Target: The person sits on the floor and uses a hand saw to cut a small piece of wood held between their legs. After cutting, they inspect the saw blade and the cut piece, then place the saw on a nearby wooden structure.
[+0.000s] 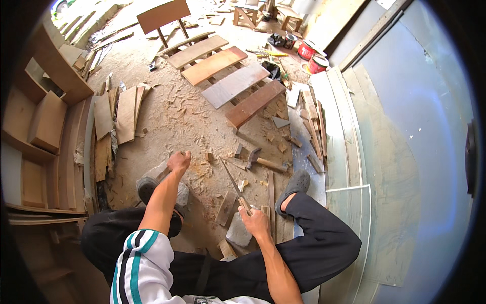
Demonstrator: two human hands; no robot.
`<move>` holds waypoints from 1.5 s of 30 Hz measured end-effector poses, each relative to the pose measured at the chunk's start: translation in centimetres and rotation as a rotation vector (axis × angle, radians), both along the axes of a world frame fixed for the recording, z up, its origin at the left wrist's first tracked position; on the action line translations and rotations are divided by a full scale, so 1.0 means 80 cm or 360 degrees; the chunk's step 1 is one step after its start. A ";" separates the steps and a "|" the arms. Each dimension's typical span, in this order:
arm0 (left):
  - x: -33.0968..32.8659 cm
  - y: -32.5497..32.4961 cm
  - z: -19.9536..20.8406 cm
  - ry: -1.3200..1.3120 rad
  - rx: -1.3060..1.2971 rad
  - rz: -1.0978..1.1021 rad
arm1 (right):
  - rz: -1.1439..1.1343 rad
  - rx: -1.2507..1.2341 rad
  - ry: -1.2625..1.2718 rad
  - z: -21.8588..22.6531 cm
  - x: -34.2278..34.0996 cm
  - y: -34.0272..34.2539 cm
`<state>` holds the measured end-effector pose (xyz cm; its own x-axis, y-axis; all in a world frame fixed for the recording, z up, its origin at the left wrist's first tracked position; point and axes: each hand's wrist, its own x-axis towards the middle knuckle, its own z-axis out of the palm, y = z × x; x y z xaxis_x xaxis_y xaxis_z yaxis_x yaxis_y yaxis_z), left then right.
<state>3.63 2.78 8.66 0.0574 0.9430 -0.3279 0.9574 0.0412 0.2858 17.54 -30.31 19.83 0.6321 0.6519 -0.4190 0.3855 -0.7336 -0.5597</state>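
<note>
My left hand (178, 161) is closed, low over the floor near my left shoe. From under it a narrow wooden strip (163, 175) slants back toward the shoe; the hand hides its other end. In my closed right hand (254, 221) is the handle of a file-like tool (232, 177), long and tapering, its tip pointing forward and left. Beneath the right hand stands a grey block (238, 232), with a short board (226, 208) beside it. A hammer (266, 162) with a wooden handle lies on the floor ahead of my right hand.
Wood shavings cover the floor (172, 109). Painted boards (235, 85) lie in a row ahead, near red paint cans (317, 64). Wooden shelving (48, 121) stands at left, with scrap boards (126, 114) beside it. Glass panes (349, 213) and a bluish panel (430, 101) are at right.
</note>
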 end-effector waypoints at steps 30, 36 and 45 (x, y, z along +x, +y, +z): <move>-0.001 0.103 0.443 -0.0518 0.0574 -0.0433 | -0.0245 0.0760 0.0993 0.049 -0.074 0.124; 0.006 0.083 0.559 -0.0618 0.0851 -0.0341 | -0.0303 0.0964 0.1347 0.102 -0.092 0.132; 0.025 0.037 0.687 -0.1214 0.1258 -0.0383 | -0.0320 0.1069 0.1558 0.137 -0.093 0.136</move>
<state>5.64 5.73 63.65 0.1959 0.8079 0.5557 0.4794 -0.5733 0.6645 10.12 -19.46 30.80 0.3512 0.8499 -0.3929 -0.5040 -0.1820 -0.8443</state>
